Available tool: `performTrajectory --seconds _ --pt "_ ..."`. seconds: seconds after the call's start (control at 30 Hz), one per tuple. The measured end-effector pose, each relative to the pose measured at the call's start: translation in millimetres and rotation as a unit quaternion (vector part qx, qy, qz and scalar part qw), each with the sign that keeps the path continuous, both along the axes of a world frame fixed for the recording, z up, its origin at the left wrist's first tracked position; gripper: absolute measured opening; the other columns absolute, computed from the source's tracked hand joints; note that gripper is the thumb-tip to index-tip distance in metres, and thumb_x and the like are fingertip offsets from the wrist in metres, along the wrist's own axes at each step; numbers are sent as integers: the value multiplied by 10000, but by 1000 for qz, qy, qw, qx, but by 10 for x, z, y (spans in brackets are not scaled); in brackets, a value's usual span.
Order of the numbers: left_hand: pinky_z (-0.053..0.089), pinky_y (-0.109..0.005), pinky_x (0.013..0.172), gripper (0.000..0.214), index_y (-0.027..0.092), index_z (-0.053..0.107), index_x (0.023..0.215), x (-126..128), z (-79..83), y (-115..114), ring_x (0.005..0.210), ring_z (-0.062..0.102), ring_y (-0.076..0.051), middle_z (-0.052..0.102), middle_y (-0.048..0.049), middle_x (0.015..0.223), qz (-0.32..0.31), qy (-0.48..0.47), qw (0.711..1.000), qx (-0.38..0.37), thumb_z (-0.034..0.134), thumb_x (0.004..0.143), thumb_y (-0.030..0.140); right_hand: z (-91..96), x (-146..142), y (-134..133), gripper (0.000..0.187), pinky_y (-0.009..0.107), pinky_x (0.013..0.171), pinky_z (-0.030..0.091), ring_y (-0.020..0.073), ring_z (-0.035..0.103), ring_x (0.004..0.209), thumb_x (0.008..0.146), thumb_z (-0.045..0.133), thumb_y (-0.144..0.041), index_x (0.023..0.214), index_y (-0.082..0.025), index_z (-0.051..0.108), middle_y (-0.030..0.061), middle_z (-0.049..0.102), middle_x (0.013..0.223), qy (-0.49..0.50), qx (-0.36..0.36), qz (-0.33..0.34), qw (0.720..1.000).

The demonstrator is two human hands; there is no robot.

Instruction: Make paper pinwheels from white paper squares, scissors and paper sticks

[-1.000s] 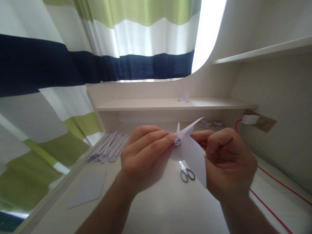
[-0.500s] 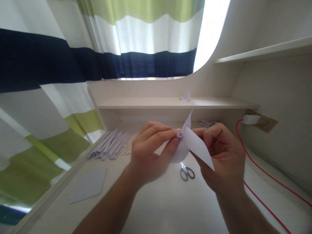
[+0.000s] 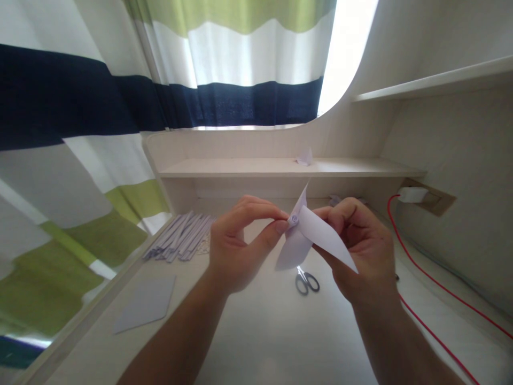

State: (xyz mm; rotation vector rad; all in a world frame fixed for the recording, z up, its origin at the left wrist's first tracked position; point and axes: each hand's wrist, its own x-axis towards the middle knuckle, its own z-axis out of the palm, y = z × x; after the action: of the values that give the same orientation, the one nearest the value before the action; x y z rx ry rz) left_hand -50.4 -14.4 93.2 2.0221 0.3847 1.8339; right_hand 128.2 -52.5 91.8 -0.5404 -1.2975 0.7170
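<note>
Paper pinwheel (image 3: 320, 230) held above the surface (image 3: 276, 331).
Left grip (image 3: 244, 243) pinches its rolled centre (image 3: 294, 220), probably steadying it; right grip (image 3: 358, 246) behind, closure hidden, cannot tell.

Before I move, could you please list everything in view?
paper pinwheel: one, white, centre
desk: one, cream, foreground
scissors: one pair, dark handles, mid-desk
paper strips: many, whitish, desk's back left
small bits: several, beige, beside strips
flat sheet: one, pale grey, desk's left
paper pieces: several, whitish, desk's back right
dark object: one, blackish, desk's right
shelves: two, cream, back and right
folded paper: one, white, back shelf
curtains: count unclear, green, white, navy, left and back
window: one, bright white, behind curtains
charger: one, white, right wall
socket plate: one, tan, behind charger
cables: count unclear, red and grey, right
left hand: one, bare, pinching near pinwheel's centre
right hand: one, bare, behind blades, grip hidden
</note>
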Motion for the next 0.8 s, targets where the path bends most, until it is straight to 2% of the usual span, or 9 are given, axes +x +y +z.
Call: performTrajectory --seconds 0.37,0.8 --pt "552 -309 794 125 205 796 964 -26 19 3 850 688 -145 774 -11 902 32 44 998 9 802 900 97 20 -23 -28 464 248 620 528 146 659 713 729 969 -170 743 -232 510 -15 737 805 -46 -1 -65 997" --pt "534 -258 790 94 203 768 957 -59 48 -13 845 687 -110 781 18 916 72 94 993 8 806 912 130 13 -40 -25 460 243 602 497 141 642 717 771 941 -189 710 -225 486 -2 739 838 -63 -3 -72 995"
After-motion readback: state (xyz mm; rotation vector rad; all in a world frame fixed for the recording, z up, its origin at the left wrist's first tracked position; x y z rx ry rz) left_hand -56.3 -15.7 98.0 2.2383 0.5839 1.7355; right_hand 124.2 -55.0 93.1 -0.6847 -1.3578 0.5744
